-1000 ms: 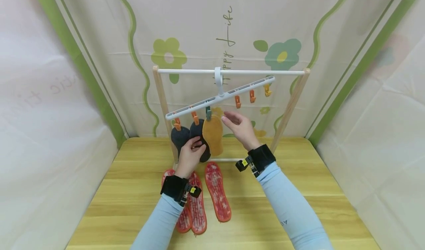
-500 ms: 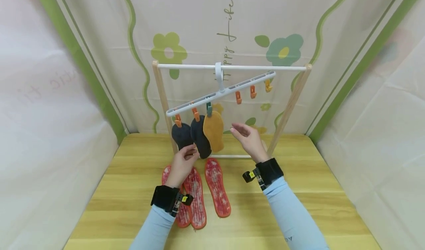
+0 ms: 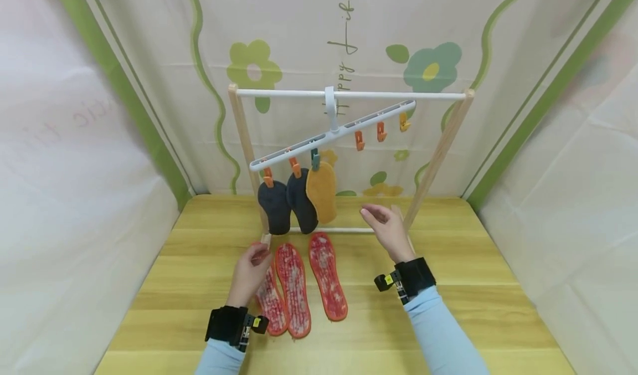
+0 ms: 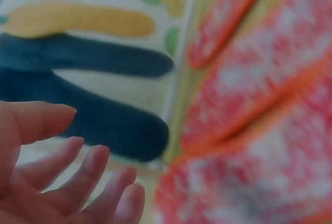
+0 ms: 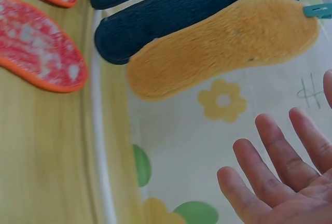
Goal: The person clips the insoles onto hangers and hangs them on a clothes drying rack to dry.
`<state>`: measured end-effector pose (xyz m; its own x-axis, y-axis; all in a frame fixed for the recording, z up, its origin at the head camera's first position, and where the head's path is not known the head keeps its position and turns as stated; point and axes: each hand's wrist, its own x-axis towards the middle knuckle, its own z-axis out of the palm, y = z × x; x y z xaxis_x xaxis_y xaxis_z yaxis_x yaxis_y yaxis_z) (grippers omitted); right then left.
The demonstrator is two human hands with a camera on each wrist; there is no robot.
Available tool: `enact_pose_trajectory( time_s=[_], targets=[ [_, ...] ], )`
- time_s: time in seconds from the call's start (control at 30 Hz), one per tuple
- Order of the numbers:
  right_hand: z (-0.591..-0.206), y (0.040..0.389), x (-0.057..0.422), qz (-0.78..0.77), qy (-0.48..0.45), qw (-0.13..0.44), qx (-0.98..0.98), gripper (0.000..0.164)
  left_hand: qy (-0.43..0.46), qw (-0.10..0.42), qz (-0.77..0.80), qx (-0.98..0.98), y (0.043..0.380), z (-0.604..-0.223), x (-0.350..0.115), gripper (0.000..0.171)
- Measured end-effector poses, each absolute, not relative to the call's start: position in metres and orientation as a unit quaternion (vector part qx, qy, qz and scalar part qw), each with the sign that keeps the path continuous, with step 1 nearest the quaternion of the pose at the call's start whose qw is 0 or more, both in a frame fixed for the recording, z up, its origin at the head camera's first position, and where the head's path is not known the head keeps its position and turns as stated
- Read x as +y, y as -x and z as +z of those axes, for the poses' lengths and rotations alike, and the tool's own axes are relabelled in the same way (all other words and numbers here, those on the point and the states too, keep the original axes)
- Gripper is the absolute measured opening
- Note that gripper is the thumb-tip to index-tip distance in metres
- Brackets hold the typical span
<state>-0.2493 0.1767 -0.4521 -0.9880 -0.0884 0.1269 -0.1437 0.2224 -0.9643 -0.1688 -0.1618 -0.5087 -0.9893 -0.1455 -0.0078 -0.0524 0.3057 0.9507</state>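
Two dark blue insoles (image 3: 274, 209) and one yellow insole (image 3: 322, 193) hang from clips on the left half of a tilted white hanger (image 3: 299, 154). Orange clips (image 3: 296, 167) hold the blue pair, and a green clip (image 3: 315, 160) holds the yellow one. My left hand (image 3: 250, 272) holds nothing, its fingers loosely bent above the leftmost of three red-and-white insoles (image 3: 293, 292) on the table. To the right of the yellow insole, my right hand (image 3: 390, 232) is in the air with relaxed fingers, touching nothing. The left wrist view is blurred.
The hanger hooks over the white top bar (image 3: 399, 94) of a wooden-sided rack (image 3: 438, 159). Unused clips (image 3: 381, 132) dangle from its raised right half. A printed curtain (image 3: 299, 20) closes off the back and sides. The wooden table (image 3: 468, 303) lies below.
My left hand has drawn down and left, away from the hanging blue insoles. My right hand has moved down and right from the yellow insole. The insoles stay clipped.
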Motion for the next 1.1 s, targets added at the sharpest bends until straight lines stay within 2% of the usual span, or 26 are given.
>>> enact_pose_trajectory(
  time_s=[0.13,0.37,0.7,0.93,1.1],
  targets=[
    [-0.463,0.244,0.181,0.624,-0.057,0.015,-0.779,0.05,-0.107,0.033,-0.555,-0.824,0.163,-0.52,-0.171,0.04],
    [-0.478,0.238,0.19,0.617,-0.027,0.022,-0.786,0.051,-0.144,0.055,-0.508,-0.847,0.164,-0.532,-0.19,0.049],
    [-0.493,0.235,0.199,0.631,-0.013,0.008,-0.776,0.049,-0.164,0.011,-0.511,-0.844,0.169,-0.546,-0.203,0.058],
    [-0.491,0.241,0.206,0.635,-0.007,0.011,-0.772,0.05,-0.188,-0.026,-0.532,-0.825,0.176,-0.551,-0.202,0.06],
    [-0.468,0.255,0.207,0.631,-0.026,0.029,-0.775,0.053,-0.195,-0.032,-0.533,-0.823,0.179,-0.553,-0.203,0.059]
  ],
)
